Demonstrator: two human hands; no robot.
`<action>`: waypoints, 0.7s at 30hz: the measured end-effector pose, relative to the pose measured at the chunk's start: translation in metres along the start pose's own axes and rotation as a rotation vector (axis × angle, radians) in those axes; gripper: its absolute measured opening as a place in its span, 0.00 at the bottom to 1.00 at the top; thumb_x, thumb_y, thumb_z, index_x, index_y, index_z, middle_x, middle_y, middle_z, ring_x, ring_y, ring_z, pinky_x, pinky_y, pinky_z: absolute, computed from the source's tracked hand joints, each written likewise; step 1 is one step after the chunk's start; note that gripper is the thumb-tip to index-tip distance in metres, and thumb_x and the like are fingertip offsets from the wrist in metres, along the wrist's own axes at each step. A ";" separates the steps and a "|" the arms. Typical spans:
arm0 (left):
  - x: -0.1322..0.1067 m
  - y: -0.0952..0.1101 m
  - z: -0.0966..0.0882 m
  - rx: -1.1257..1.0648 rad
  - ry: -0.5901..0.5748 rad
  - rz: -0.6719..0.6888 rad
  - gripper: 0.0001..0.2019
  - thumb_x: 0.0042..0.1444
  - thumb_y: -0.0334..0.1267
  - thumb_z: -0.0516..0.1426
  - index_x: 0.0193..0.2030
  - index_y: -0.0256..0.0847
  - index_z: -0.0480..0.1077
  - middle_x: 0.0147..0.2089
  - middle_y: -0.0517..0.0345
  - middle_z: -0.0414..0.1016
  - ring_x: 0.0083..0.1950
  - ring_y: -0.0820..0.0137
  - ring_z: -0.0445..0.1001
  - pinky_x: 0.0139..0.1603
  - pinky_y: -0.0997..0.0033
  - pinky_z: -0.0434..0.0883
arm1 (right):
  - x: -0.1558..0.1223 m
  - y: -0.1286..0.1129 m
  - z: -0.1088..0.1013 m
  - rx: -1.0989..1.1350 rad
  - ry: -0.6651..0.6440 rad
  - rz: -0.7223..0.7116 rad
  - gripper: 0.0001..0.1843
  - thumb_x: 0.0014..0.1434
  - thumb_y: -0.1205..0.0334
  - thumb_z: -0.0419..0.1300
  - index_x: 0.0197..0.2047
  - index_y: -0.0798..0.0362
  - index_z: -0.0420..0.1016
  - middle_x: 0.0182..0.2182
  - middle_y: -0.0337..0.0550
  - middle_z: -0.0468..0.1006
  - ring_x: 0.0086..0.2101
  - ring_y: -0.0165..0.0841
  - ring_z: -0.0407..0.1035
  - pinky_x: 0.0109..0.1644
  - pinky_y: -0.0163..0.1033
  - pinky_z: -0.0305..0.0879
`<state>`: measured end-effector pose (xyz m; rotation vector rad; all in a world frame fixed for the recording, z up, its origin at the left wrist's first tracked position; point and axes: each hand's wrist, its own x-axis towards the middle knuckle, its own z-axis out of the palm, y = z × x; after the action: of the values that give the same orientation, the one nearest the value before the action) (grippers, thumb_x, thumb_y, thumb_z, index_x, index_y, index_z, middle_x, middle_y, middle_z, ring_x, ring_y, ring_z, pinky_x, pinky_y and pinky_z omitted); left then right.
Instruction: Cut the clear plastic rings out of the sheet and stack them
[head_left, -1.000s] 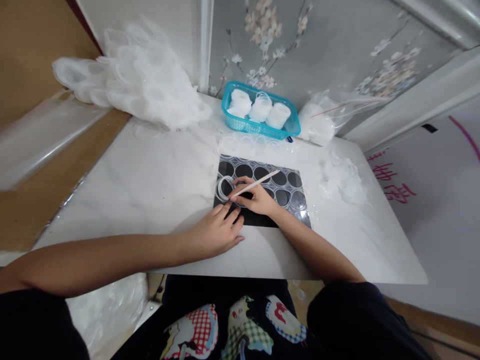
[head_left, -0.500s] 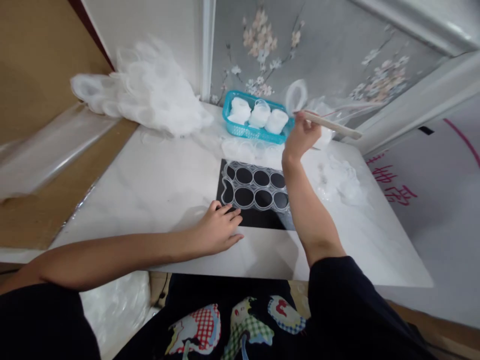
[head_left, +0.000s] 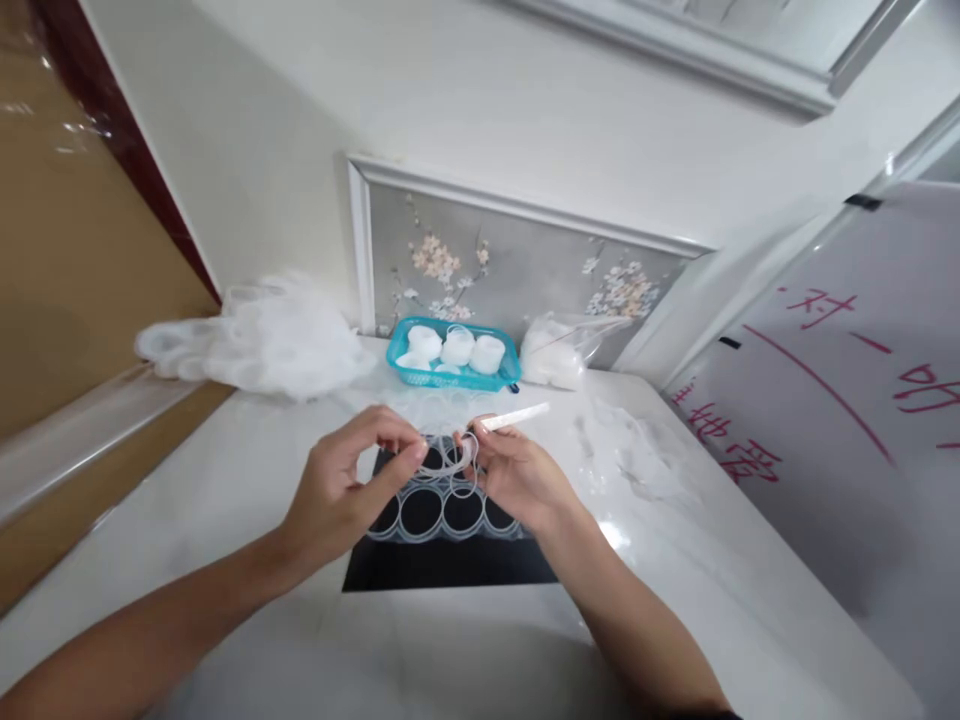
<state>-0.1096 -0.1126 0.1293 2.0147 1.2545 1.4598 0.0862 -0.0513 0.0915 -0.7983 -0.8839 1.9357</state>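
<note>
My left hand (head_left: 352, 480) pinches a few thin clear plastic rings (head_left: 444, 466) between thumb and fingers. On their other side, my right hand (head_left: 517, 470) grips a flat pale stick (head_left: 517, 416) that points up to the right, and its fingertips also touch the rings. Below both hands, a clear sheet with round openings (head_left: 421, 515) lies on a black mat (head_left: 450, 568). My hands hide its upper part. At the back of the table, a blue basket (head_left: 454, 381) holds several white rolled bundles (head_left: 457, 346).
A large heap of translucent white rings (head_left: 285, 340) is at the back left. Right of the basket sits a clear bag with white contents (head_left: 555, 350). Crumpled clear plastic (head_left: 637, 450) lies on the right of the white table (head_left: 750, 600), beside a whiteboard with red writing (head_left: 840, 420).
My right hand has come back from beside the basket with the stick and now has rings at its fingertips. My left hand has lifted off the mat to the rings. The view has tilted up.
</note>
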 end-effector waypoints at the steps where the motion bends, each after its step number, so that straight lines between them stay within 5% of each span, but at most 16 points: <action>1: 0.011 0.009 0.000 0.010 0.039 0.010 0.07 0.63 0.37 0.57 0.32 0.43 0.70 0.31 0.62 0.73 0.33 0.72 0.72 0.38 0.70 0.72 | 0.001 -0.005 0.001 0.040 -0.011 -0.005 0.11 0.49 0.55 0.72 0.32 0.48 0.75 0.31 0.40 0.82 0.35 0.35 0.77 0.35 0.38 0.71; 5: 0.042 0.025 0.012 0.160 0.016 0.046 0.10 0.63 0.42 0.57 0.33 0.44 0.74 0.34 0.61 0.74 0.37 0.69 0.72 0.40 0.68 0.71 | 0.003 -0.018 0.000 0.124 -0.003 -0.077 0.10 0.47 0.57 0.72 0.30 0.47 0.77 0.32 0.40 0.82 0.35 0.35 0.76 0.36 0.38 0.71; 9: 0.051 0.016 0.034 0.291 -0.059 0.074 0.14 0.63 0.45 0.57 0.29 0.43 0.74 0.33 0.60 0.72 0.37 0.68 0.72 0.37 0.67 0.70 | 0.000 -0.018 -0.004 0.101 0.096 -0.195 0.09 0.46 0.56 0.73 0.29 0.46 0.78 0.31 0.40 0.81 0.33 0.37 0.74 0.36 0.39 0.71; 12: 0.048 0.009 0.044 0.384 -0.017 0.152 0.06 0.62 0.41 0.58 0.38 0.42 0.73 0.36 0.59 0.72 0.39 0.66 0.72 0.41 0.64 0.71 | -0.001 -0.014 -0.007 0.033 0.099 -0.277 0.09 0.47 0.55 0.73 0.29 0.46 0.78 0.30 0.39 0.80 0.32 0.36 0.74 0.37 0.40 0.70; 15: 0.045 0.006 0.047 0.461 -0.095 0.269 0.10 0.62 0.35 0.55 0.49 0.44 0.72 0.45 0.54 0.71 0.47 0.63 0.71 0.47 0.59 0.72 | -0.002 -0.011 -0.009 -0.165 0.062 -0.424 0.08 0.53 0.53 0.69 0.31 0.47 0.79 0.29 0.39 0.79 0.33 0.37 0.73 0.40 0.41 0.68; 21: 0.042 0.003 0.048 0.509 -0.256 0.359 0.16 0.55 0.23 0.49 0.42 0.42 0.74 0.54 0.50 0.69 0.55 0.58 0.69 0.55 0.51 0.72 | -0.010 -0.024 -0.018 -0.759 0.028 -0.649 0.09 0.61 0.59 0.61 0.30 0.47 0.80 0.32 0.40 0.80 0.36 0.37 0.74 0.43 0.42 0.67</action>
<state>-0.0621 -0.0702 0.1360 2.7794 1.2932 1.0287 0.1149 -0.0456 0.1026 -0.8062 -1.6559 1.0033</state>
